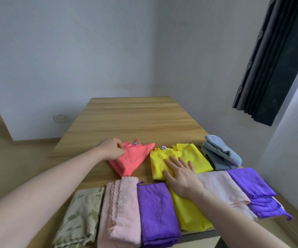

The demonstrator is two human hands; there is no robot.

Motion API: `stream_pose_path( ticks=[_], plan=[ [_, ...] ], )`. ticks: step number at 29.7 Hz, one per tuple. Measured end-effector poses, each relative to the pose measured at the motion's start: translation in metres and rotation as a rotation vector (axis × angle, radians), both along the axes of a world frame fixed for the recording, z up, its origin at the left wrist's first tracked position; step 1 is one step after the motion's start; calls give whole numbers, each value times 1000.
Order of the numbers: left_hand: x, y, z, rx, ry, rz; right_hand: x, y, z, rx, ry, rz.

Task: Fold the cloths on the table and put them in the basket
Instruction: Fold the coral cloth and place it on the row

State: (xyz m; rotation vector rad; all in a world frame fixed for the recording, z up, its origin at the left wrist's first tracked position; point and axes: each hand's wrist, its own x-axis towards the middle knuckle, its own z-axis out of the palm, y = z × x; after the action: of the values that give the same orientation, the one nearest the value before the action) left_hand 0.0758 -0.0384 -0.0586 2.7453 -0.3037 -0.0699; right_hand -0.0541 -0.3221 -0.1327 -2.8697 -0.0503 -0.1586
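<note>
My left hand (pixel 111 148) pinches the left edge of a coral cloth (pixel 132 158) folded into a rough triangle on the wooden table (pixel 132 119). My right hand (pixel 181 177) lies flat, fingers spread, on a yellow cloth (pixel 184 158) beside it. In front lie folded cloths in a row: a green leaf-print one (pixel 80 217), a pink one (pixel 121 210), a purple one (pixel 156 212), another yellow one (pixel 189 213), a pale pink one (pixel 223 187) and a purple one (pixel 255 188). A blue cloth (pixel 219 153) sits at the right edge. No basket is in view.
The far half of the table is bare wood. A dark curtain (pixel 273 59) hangs at the right by a white wall. A wall socket (pixel 60 118) sits low on the wall to the left, above a wooden floor.
</note>
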Motion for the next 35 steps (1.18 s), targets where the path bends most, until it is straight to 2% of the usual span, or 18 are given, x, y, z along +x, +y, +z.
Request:
stream_pose_path(
  ticks=[3, 6, 11, 21, 24, 29, 35],
  plan=[
    [4, -5, -13, 74, 56, 18, 0, 0, 0, 14, -5, 2],
    [8, -11, -23, 68, 46, 29, 0, -2, -1, 19, -14, 4],
    [10, -8, -14, 29, -84, 68, 0, -5, -1, 10, -13, 5],
    [-19, -7, 36, -79, -338, -4, 0, -6, 2, 16, 12, 8],
    [-34, -8, 58, -136, -394, -82, -1, -2, 15, 11, -29, -9],
    [-60, -8, 96, -142, -488, -222, -1, 18, 59, 123, -213, -6],
    [-84, -7, 133, -167, -652, -299, -2, 41, 126, 258, -335, 132]
  ],
)
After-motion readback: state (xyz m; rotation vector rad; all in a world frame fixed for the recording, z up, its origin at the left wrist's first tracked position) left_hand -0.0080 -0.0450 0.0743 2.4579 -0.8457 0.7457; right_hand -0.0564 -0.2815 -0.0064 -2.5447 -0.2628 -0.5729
